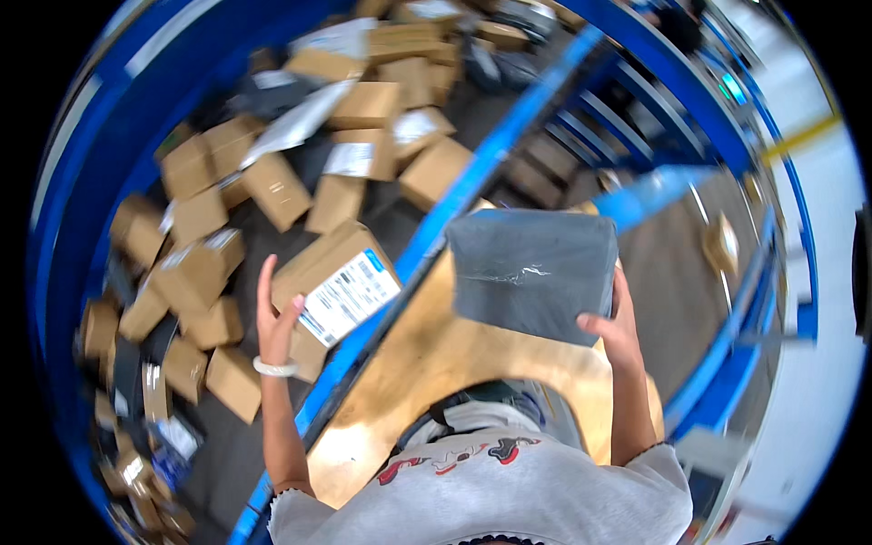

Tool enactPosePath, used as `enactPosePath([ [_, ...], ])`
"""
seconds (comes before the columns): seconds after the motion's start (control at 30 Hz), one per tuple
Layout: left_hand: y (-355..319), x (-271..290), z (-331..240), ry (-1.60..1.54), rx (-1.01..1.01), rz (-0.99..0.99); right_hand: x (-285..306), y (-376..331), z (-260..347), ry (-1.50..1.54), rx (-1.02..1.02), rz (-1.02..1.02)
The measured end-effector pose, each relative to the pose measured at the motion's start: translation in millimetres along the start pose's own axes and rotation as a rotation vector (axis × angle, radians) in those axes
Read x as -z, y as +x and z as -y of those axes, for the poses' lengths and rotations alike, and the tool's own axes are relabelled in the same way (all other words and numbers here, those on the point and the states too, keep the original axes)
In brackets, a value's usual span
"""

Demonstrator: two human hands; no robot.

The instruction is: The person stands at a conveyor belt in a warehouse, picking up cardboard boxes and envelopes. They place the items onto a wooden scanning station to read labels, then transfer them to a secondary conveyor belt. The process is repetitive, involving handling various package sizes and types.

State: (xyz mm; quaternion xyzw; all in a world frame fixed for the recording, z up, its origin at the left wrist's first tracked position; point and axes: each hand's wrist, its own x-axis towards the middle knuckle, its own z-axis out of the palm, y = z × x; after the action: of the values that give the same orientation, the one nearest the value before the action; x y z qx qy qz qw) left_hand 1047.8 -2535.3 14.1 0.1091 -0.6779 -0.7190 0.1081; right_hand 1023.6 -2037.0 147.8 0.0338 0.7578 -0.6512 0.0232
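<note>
A dark grey plastic-wrapped parcel [534, 275] is in my right hand [619, 318], gripped at its right edge. My right thumb lies on its upper face, and the other fingers are mostly hidden behind it. On the left, my left hand [278, 320], with a white band at the wrist, has its thumb and a finger spread apart. It is at the left edge of a brown cardboard box [313, 257] that carries a white and blue label [350, 297]. Whether that hand touches the box I cannot tell.
Left of a slanting blue rail [495, 150], brown boxes [277, 191] and grey and white bags [300, 120] lie heaped inside blue walls. A wooden worktop [418, 350] curves round my body. At right, a brown parcel [721, 243] lies on a grey surface beside blue rails.
</note>
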Motion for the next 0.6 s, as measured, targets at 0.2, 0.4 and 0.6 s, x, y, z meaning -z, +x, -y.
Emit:
enactPosePath([
  [0.2, 12, -273, 25, 0.131, 0.333, 0.672, 95, -147, -89, -1.194, -0.051, -0.804],
  [0.4, 35, -336, 82, 0.261, 0.097, 0.679, 45, -184, -152, -0.554, -0.333, -1.213],
  [0.6, -5, -316, 125, 0.188, 0.036, 0.686, 138, -145, -266, 0.036, -0.188, -1.336],
])
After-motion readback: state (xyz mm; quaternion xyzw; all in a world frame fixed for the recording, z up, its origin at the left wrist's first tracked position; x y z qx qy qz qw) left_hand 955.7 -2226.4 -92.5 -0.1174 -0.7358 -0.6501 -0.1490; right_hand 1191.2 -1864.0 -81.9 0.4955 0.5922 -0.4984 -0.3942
